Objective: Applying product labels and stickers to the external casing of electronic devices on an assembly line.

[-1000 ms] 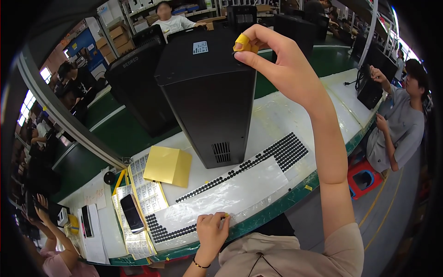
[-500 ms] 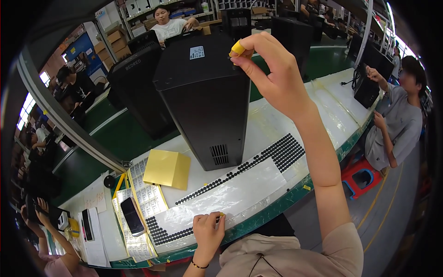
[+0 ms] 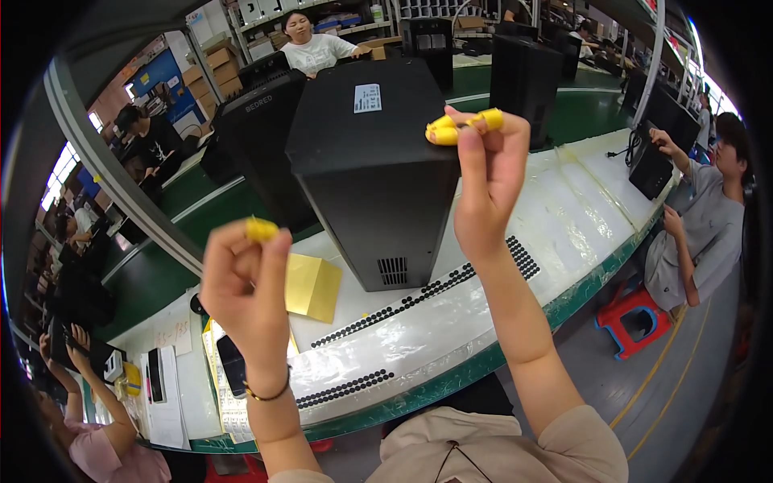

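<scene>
1. Head view, change: the left hand (image 3: 250,302) has risen from the desk (image 3: 555,213)'s near edge and hangs left of the black case (image 3: 374,197); the right hand (image 3: 487,193) remains at the case's top right corner. The work now seems centred on the case, upright near the desk's far edge.
2. Grip: each hand's thumb and yellow-covered fingertips come close together; I cannot tell whether either pinches anything.
3. Around: rows of black dots (image 3: 342,389) lie along the near edge. The left arm partly hides the gold box (image 3: 320,294) and phone (image 3: 232,362).
</scene>
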The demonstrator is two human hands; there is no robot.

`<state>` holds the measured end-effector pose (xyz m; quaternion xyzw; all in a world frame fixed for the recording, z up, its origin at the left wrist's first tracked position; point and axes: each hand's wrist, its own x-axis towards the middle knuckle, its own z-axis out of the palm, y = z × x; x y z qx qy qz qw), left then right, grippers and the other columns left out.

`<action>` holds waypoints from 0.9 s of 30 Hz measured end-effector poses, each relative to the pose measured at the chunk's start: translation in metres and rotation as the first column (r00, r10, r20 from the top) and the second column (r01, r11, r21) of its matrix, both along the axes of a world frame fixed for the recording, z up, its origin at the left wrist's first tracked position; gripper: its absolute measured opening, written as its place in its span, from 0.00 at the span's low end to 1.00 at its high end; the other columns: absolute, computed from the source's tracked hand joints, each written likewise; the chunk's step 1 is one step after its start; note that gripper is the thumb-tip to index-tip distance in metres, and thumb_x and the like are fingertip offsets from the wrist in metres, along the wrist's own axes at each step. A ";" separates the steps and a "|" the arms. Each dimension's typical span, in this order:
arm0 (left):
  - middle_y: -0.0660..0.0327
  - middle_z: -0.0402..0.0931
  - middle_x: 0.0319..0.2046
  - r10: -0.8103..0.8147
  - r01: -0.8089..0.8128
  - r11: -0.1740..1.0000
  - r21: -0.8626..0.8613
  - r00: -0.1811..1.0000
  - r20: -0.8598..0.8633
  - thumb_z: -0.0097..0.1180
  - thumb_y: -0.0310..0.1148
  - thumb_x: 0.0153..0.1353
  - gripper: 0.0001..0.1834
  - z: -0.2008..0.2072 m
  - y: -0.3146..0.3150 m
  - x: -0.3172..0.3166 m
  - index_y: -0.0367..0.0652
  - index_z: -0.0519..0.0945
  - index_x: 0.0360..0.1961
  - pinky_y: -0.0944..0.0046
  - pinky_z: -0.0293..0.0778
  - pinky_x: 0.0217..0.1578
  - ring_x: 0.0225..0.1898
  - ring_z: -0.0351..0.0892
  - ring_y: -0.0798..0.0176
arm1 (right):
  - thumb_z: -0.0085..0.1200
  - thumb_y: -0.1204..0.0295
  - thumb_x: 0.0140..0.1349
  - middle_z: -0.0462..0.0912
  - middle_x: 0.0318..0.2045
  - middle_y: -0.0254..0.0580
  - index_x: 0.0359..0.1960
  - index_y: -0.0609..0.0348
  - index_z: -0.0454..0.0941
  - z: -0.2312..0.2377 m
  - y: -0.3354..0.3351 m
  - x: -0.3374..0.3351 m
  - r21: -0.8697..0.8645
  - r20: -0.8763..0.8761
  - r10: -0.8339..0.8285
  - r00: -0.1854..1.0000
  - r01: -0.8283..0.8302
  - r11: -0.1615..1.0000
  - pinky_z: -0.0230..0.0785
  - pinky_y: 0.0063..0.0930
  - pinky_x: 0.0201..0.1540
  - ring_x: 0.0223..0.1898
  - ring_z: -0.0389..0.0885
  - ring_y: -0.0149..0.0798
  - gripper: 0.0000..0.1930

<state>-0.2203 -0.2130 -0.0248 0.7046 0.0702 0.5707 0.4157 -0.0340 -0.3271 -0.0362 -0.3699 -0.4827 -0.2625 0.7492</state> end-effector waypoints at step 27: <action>0.67 0.66 0.11 0.313 -0.094 0.639 0.763 0.939 -0.146 0.62 0.19 0.49 0.06 0.044 -0.005 -0.017 0.38 0.81 0.30 0.67 0.60 0.24 0.13 0.59 0.67 | 0.42 0.71 0.69 0.73 0.29 0.44 0.41 0.57 0.56 -0.015 -0.022 -0.031 0.019 0.222 -0.144 0.964 0.143 0.989 0.67 0.49 0.55 0.34 0.74 0.37 0.08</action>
